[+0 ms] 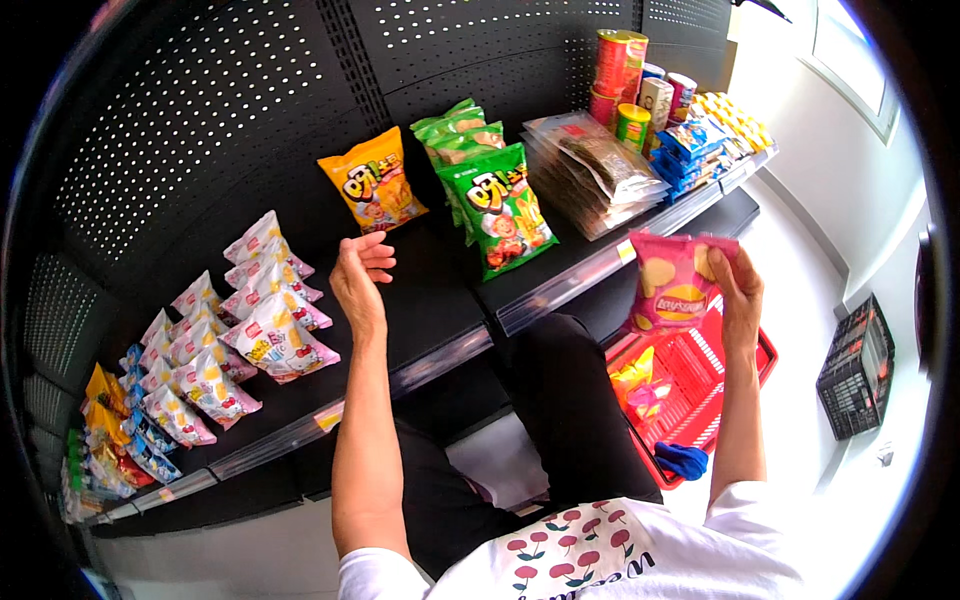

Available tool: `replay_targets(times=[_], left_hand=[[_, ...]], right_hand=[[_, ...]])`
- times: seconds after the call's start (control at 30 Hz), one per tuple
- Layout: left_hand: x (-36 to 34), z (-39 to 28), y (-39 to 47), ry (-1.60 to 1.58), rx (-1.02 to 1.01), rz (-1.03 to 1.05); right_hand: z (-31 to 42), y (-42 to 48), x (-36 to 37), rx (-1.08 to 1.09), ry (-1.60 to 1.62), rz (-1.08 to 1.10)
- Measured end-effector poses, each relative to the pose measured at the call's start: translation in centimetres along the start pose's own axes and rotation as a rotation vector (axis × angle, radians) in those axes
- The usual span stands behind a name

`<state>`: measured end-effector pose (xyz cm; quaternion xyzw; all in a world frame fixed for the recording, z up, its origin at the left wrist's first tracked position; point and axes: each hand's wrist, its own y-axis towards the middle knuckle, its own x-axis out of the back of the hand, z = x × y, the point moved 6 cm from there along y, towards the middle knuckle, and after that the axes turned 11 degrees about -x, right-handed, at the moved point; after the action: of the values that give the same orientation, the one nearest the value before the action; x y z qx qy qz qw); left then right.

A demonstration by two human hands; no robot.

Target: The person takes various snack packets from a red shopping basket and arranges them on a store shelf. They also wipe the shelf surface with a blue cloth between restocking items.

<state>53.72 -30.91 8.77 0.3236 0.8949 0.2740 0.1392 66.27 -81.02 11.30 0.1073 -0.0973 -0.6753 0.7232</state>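
My right hand (739,289) grips a pink bag of Lay's chips (671,281) by its upper right side, above a red plastic shopping basket (697,375). Over the black shelf (427,292), my left hand (361,274) is raised with fingers apart and nothing in it. Just beyond it stands a yellow snack bag (375,184). To the right of that, green snack bags (499,214) stand in a row, one behind another. Left of my left hand, several white and pink snack bags (281,337) stand in rows.
Flat clear packs (592,169), canisters (622,67) and blue packets (686,154) occupy the shelf's right part. A clear price rail (562,289) edges the shelf. Inside the basket lie bright packets (641,386); a blue cloth item (681,459) rests at its rim. A black crate (855,375) stands by the wall.
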Motion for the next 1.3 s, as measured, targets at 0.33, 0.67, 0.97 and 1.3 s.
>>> replay_targets(times=[0.33,0.67,0.97,1.3], left_hand=[[1.0,4.4,1.2,0.013,0.139,-0.038],[1.3,7.2,2.9,0.099,0.192,-0.106],[2.0,9.7,5.0,0.160,0.166,-0.122],[0.8,10.7,6.5,0.153,0.135,-0.038]], right_hand=[[-21.1,-5.2,14.5,-0.284,-0.391,-0.135],[-9.8,-2.7,5.2,0.191,-0.972,-0.309],[2.9,-2.0,-24.9,0.109,0.002,0.636],[-7.2,8.1,-44.5,-0.008,-0.004,0.395]])
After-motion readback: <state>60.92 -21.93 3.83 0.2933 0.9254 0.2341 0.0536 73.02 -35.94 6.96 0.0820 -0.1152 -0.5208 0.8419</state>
